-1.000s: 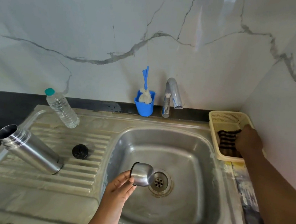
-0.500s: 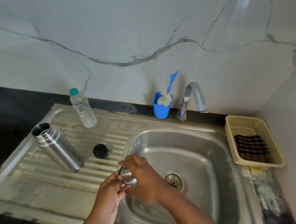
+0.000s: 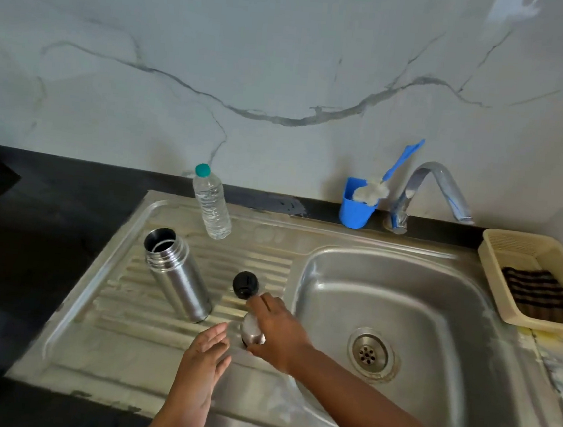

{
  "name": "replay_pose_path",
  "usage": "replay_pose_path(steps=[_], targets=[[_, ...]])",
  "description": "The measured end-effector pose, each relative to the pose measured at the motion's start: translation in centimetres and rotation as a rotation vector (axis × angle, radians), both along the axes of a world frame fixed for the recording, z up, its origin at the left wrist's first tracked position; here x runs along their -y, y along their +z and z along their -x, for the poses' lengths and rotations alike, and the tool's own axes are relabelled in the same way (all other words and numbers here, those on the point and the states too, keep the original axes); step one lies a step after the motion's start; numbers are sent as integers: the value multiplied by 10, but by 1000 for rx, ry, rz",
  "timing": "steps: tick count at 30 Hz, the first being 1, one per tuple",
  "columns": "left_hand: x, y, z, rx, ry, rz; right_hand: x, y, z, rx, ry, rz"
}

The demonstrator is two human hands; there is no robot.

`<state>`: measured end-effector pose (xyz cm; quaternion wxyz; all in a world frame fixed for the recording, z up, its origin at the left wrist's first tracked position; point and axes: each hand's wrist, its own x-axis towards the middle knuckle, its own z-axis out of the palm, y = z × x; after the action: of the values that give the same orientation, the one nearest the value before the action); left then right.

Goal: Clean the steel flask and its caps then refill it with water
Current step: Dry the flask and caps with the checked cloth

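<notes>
Two hands work over the ribbed draining board (image 3: 146, 320). The right hand (image 3: 279, 330) curls its fingers round the steel cap (image 3: 252, 329), held on the board; the left hand (image 3: 206, 354), fingers relaxed, holds nothing. The open flask (image 3: 176, 273) stands left, black cap (image 3: 245, 284) just right of it. The water bottle (image 3: 211, 203) shows no readable label.
</notes>
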<state>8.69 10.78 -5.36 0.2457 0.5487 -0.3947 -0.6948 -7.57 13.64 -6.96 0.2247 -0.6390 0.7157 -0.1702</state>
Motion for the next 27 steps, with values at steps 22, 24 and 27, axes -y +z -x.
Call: replay_pose_path(steps=[22, 24, 27], targets=[[118, 36, -69, 123, -266, 637, 83, 62, -72, 421, -184, 119], [113, 43, -80, 87, -263, 626, 77, 67, -80, 427, -167, 153], [104, 52, -106, 99, -297, 608, 64, 72, -94, 420, -120, 173]])
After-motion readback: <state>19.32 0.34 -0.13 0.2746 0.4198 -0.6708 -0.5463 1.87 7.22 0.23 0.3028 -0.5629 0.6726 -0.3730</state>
